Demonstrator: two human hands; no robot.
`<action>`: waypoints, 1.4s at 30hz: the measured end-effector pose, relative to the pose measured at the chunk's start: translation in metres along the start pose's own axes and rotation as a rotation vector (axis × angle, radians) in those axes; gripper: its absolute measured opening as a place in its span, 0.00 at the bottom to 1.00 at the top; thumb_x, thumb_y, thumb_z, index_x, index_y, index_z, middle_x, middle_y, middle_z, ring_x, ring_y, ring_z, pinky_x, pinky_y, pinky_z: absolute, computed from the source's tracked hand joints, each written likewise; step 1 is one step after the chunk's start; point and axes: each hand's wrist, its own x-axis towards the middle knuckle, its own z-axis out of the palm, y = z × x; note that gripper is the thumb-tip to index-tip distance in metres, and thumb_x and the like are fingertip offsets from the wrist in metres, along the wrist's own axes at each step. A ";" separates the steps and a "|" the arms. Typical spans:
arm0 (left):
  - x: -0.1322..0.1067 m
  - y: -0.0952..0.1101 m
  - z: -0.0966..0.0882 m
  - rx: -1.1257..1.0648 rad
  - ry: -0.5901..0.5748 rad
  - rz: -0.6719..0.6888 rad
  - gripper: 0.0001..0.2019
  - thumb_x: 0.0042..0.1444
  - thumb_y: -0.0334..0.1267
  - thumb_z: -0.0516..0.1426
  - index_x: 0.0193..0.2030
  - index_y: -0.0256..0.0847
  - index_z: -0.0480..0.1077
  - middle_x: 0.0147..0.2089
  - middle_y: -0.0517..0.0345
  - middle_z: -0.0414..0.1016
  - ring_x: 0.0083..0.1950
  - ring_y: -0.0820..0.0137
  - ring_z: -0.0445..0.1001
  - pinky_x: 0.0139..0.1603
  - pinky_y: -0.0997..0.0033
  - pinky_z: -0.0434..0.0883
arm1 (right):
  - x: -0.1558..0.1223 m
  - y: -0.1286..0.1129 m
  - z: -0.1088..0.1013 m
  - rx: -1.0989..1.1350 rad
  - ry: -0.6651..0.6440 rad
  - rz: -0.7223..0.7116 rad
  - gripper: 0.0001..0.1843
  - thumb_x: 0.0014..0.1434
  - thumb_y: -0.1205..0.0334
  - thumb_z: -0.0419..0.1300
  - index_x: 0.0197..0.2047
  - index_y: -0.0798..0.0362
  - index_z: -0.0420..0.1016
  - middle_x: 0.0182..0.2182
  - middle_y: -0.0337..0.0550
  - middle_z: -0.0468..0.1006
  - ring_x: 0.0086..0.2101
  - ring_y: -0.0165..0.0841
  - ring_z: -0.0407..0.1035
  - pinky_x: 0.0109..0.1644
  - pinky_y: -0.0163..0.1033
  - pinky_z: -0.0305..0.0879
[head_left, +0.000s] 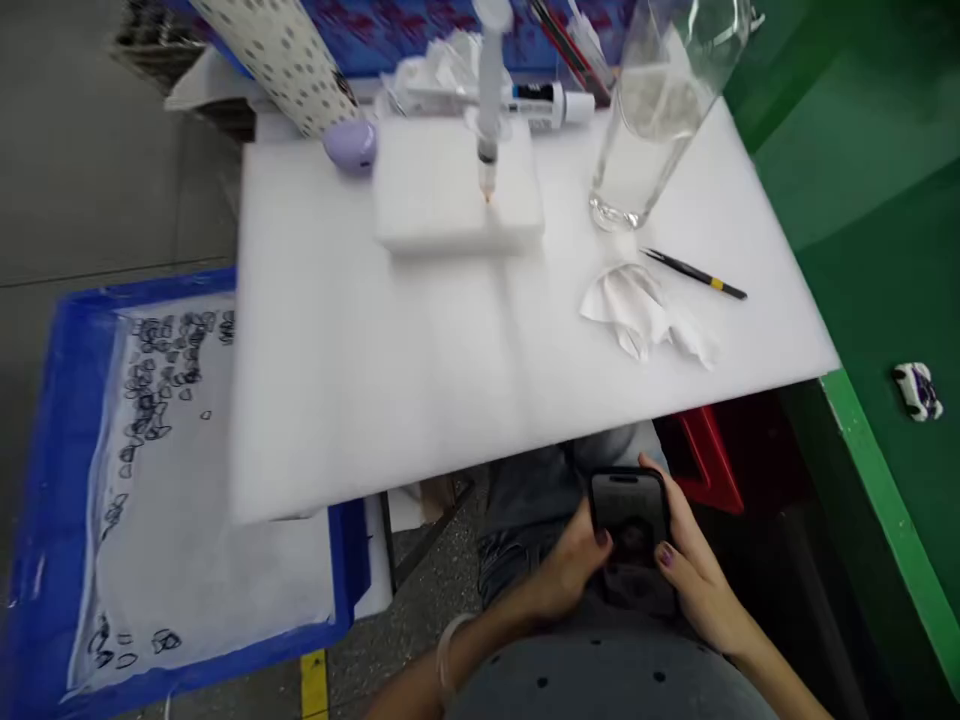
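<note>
Below the front edge of the white table [337, 380], over my lap, I hold a smartphone [631, 540] in both hands. My left hand [574, 555] is closed round its left side, thumb at the screen's edge. On the other side my right hand [697, 570] grips it, with the thumb over the screen. The screen is dark, with a dim picture that I cannot make out. Up on the table lie a crumpled white tissue [634, 305] and black tweezers [697, 272]. A syringe [489, 100] stands upright at a white foam block [450, 200].
A tall glass [645, 130] holding clear liquid stands at the back right. Behind the block lies a white tube [551, 105]; a lilac object [350, 146] is left of it. A blue tray [67, 400] with small dark loops sits lower left. A toy car [916, 391] rests on the green surface.
</note>
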 end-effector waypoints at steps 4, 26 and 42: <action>0.020 -0.013 -0.008 -0.292 0.210 -0.015 0.39 0.55 0.65 0.59 0.69 0.50 0.59 0.67 0.50 0.68 0.70 0.54 0.61 0.68 0.51 0.61 | 0.005 0.027 -0.002 -0.097 -0.117 0.053 0.52 0.60 0.52 0.64 0.76 0.39 0.32 0.74 0.45 0.39 0.72 0.42 0.37 0.73 0.55 0.43; 0.048 -0.007 -0.033 -0.340 0.275 -0.168 0.36 0.40 0.23 0.57 0.60 0.44 0.66 0.53 0.54 0.77 0.58 0.57 0.73 0.60 0.55 0.68 | 0.047 0.049 -0.050 -0.251 -0.016 -0.176 0.14 0.65 0.55 0.59 0.33 0.48 0.83 0.53 0.48 0.77 0.55 0.44 0.71 0.60 0.49 0.67; 0.055 -0.012 -0.041 -0.378 0.271 -0.229 0.27 0.37 0.24 0.58 0.49 0.38 0.73 0.49 0.50 0.80 0.58 0.52 0.73 0.59 0.54 0.69 | 0.058 0.050 -0.045 -0.297 0.013 -0.182 0.19 0.68 0.55 0.56 0.60 0.40 0.74 0.54 0.45 0.75 0.54 0.40 0.70 0.56 0.47 0.69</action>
